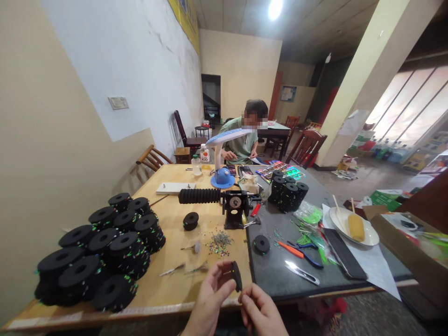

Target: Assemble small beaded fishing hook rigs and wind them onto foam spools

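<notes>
Pinching a black spool [237, 276] between thumb and fingers, the left hand [217, 290] holds it nearly on edge at the bottom middle of the frame, over the near side of the wooden table [164, 252]. The right hand [259, 309], just beside it, has thumb and fingertips drawn together by the spool's lower end; whether they grip a thread or touch the rim, I cannot tell. The spool looks like foam, so it should be light, slightly springy and hardly slippery, though a hard squeeze could dent it. Its flat faces seem the best hold, leaving the rim free. Beyond the hands lies a scatter of beads [220, 242]; stacks of similar spools [122, 247] stand at lower left.
</notes>
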`<state>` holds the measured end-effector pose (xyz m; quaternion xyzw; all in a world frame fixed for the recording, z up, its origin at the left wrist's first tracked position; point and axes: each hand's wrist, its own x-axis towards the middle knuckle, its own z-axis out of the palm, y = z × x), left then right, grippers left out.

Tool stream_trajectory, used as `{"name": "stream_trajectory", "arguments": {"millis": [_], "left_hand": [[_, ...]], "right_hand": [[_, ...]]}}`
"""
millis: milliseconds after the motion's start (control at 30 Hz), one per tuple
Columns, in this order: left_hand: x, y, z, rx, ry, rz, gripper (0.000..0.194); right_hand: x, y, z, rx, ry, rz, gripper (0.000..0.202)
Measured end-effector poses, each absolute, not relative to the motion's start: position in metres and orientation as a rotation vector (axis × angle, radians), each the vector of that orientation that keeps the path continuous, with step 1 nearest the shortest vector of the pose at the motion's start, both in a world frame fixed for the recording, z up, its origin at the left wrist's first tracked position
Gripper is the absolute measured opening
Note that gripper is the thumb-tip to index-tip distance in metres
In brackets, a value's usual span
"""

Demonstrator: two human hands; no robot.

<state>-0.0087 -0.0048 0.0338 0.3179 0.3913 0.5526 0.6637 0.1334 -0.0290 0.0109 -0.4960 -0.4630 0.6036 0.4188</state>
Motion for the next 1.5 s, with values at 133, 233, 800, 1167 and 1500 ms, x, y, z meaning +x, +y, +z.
{"name": "stream_trajectory", "arguments": {"millis": [133,233,800,1167,1500], "left_hand": [[-0.004,-0.002,0.036,0.853,0.952,1.254,0.044],[-0.001,0.001,0.035,0.918,0.998,1.224,0.047],[-0.012,0.002,0.023,0.855,0.902,0.525,0.024],[-0.010,-0.001,0.021,0.563,0.681,0.510,0.017],[-0.012,0.007,0.026,1.109,0.915,0.424,0.036]], "right_hand": [[0.140,-0.033,0.023,-1.352,-1.473,1.213,0.044],[0.148,-0.033,0.029,-1.366,-1.769,0.861,0.026],[0.179,-0.021,0.069,-1.357,-2.166,0.770,0.014],[0.187,-0.024,0.055,-1.306,-1.925,1.175,0.017],[0.182,-0.025,0.048,-1.351,-2.241,0.910,0.008]]}}
